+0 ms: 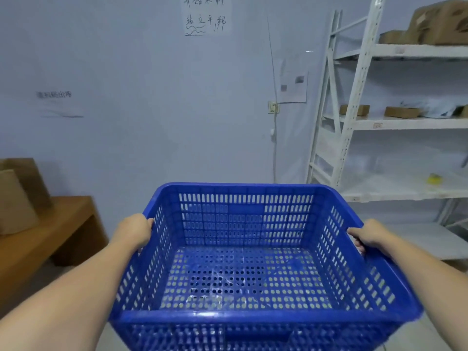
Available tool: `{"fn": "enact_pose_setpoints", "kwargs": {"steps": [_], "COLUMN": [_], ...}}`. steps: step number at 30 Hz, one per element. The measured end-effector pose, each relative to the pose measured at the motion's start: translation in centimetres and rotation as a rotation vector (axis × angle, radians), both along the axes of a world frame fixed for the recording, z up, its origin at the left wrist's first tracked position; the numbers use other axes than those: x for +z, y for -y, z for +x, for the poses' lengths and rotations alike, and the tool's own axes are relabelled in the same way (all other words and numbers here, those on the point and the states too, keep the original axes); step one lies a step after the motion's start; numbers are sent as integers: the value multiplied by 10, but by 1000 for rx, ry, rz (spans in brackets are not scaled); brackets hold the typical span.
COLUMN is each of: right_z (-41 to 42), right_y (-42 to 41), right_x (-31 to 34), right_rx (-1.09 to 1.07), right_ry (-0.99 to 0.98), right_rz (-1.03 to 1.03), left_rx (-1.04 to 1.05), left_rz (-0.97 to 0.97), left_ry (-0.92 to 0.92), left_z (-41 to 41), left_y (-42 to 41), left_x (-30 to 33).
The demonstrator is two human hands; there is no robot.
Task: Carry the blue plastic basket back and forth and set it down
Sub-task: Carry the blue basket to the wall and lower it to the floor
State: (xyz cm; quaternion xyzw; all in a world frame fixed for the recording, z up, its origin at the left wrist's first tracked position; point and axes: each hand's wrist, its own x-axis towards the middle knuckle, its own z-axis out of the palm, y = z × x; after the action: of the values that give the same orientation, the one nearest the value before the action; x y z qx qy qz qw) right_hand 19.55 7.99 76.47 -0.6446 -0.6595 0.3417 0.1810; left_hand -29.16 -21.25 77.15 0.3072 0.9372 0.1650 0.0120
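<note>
Hands grip opposite rims of the blue plastic basket (pixel 253 315): left hand (pixel 134 230) clamped on its left rim, right hand (pixel 367 236) on the right, basket held up between them.

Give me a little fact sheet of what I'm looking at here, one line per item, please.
held object: blue plastic basket, slotted walls, nothing visible inside
left hand: gripping the basket's left rim
right hand: gripping the basket's right rim
basket position: lifted in front of the person, not resting on anything visible
left of scene: wooden bench with a cardboard box on it
right of scene: white metal shelving holding cardboard boxes
ahead: pale wall with handwritten paper notes
</note>
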Motion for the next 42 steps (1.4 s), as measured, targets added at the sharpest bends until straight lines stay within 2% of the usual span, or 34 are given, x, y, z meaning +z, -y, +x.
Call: {"fn": "enact_pose_setpoints", "kwargs": {"steps": [5, 9, 11, 18, 22, 26, 35, 42], "right_z": [-64, -125, -156, -242, -280, -310, -370, -424], "right_y": [-58, -96, -116, -184, -215, -265, -377, -452], "right_x": [3, -1, -11, -61, -64, -81, -126, -146], "right_rx": [56, 84, 88, -12, -13, 15, 85, 109], "right_ry": [-3, 7, 25, 87, 129, 190, 196, 239], "right_rz": [11, 6, 7, 21, 64, 21, -37, -35], "left_rx": [78, 25, 8, 86, 60, 32, -10, 115], "left_rz": [-16, -270, -318, -56, -93, -152, -289, -105], "left_ry": [55, 33, 27, 159, 140, 147, 74, 193], "left_z": [-42, -89, -115, -210, -254, -292, -366, -419], "left_y": [-30, -54, -70, -138, -184, -236, -354, -429], "left_x": [-5, -9, -13, -55, -73, -92, -132, -178]}}
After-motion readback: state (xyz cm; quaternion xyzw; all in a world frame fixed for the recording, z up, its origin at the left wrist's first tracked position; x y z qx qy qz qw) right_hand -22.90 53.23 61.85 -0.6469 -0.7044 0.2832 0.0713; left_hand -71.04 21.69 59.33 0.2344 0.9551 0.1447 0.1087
